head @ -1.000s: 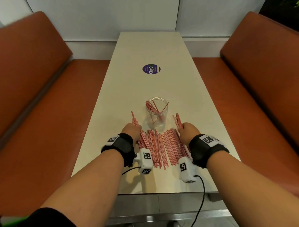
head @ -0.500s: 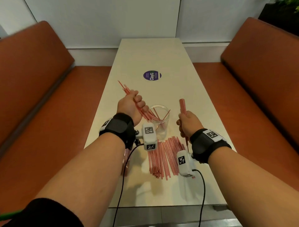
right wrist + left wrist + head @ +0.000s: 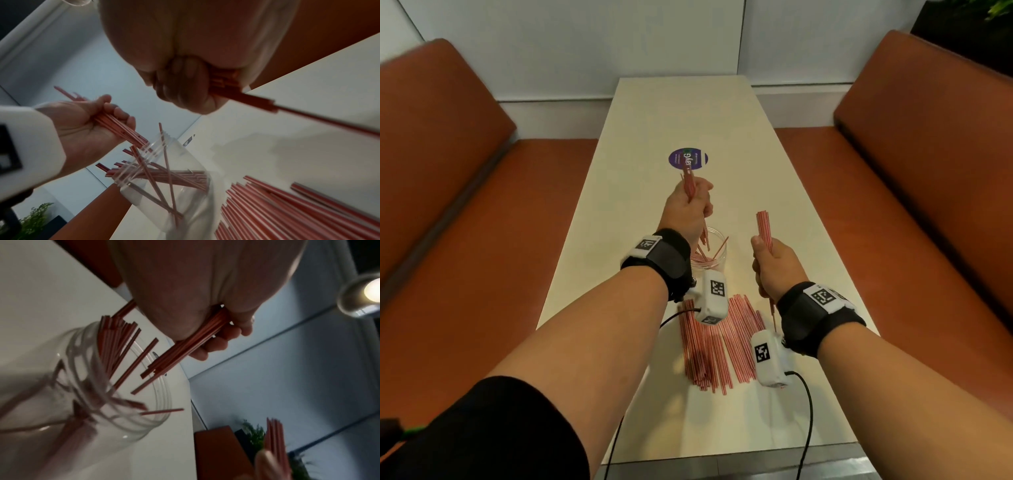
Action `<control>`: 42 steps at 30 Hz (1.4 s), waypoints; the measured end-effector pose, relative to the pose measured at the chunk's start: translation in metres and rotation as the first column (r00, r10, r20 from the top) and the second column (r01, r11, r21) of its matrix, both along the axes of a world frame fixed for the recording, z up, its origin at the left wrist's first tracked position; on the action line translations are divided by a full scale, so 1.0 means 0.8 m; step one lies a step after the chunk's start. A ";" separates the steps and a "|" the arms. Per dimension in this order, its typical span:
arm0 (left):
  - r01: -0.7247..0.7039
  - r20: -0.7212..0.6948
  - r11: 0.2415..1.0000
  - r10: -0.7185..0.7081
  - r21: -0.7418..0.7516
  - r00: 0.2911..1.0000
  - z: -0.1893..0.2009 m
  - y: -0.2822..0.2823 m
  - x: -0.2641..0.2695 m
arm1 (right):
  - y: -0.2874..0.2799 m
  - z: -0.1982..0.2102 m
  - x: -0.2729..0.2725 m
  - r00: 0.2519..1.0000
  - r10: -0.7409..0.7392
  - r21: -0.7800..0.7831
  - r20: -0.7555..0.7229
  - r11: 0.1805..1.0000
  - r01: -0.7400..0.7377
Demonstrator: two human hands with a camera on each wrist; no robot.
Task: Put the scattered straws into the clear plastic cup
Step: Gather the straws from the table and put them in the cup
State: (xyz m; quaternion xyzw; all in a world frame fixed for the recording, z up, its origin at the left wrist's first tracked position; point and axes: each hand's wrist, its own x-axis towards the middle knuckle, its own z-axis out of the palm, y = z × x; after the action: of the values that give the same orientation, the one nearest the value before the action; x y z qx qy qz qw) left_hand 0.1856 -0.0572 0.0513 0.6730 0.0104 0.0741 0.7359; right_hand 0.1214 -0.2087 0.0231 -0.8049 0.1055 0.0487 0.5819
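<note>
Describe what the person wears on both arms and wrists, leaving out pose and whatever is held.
Each forearm is bare. The left wrist and right wrist each carry a wide black strap topped by a white tag with a black square code. A white box camera bearing the same kind of code hangs under each wrist, with a thin black cable trailing off. A black sleeve covers the left upper arm.
</note>
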 end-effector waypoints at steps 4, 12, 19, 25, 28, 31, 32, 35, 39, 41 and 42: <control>0.057 -0.027 0.995 -0.054 0.087 0.998 -0.012 -0.006 -0.003 | -0.005 -0.002 -0.001 1.000 0.002 -0.004 0.012 1.000 -0.002; 0.037 -0.128 0.987 -0.017 0.158 0.992 -0.022 0.004 -0.007 | -0.005 -0.004 0.001 1.000 0.003 0.018 0.030 1.000 -0.004; -0.007 -0.029 0.913 0.021 0.407 0.999 0.009 0.017 -0.019 | -0.003 -0.001 0.000 0.999 -0.001 0.051 0.038 0.999 -0.001; 0.161 -0.227 0.784 -0.025 0.600 0.973 -0.015 0.083 -0.051 | -0.006 0.016 0.005 0.995 -0.087 0.179 0.044 0.981 0.078; 0.306 -0.373 0.720 -0.072 0.623 0.925 -0.039 0.083 -0.050 | -0.001 0.028 0.014 0.994 -0.108 0.259 0.033 0.961 0.096; 0.370 -0.416 0.729 -0.129 0.575 0.900 -0.049 0.073 -0.043 | 0.013 0.040 0.024 0.994 -0.092 0.314 0.053 0.947 0.071; 0.375 -0.410 0.735 -0.145 0.565 0.901 -0.050 0.069 -0.042 | 0.019 0.043 0.027 0.995 -0.082 0.325 0.062 0.944 0.058; 0.354 -0.359 0.731 -0.159 0.584 0.920 -0.049 0.062 -0.042 | 0.039 0.053 0.036 0.992 -0.063 0.361 0.106 0.932 0.021; 0.358 -0.355 0.727 -0.167 0.586 0.920 -0.050 0.062 -0.041 | 0.064 0.063 0.049 0.983 -0.068 0.540 0.168 0.841 -0.034; 0.362 -0.358 0.737 -0.174 0.570 0.917 -0.051 0.063 -0.042 | 0.075 0.066 0.054 0.978 -0.080 0.560 0.193 0.827 -0.043; 0.365 -0.361 0.742 -0.177 0.562 0.916 -0.050 0.063 -0.042 | 0.079 0.069 0.055 0.976 -0.085 0.559 0.202 0.828 -0.044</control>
State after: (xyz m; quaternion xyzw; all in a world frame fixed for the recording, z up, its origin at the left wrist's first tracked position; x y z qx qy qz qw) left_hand 0.1519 -0.0066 0.0114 0.8738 -0.0080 -0.1329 0.4677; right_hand 0.1656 -0.1454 0.0780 -0.5980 0.0308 -0.0173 0.8007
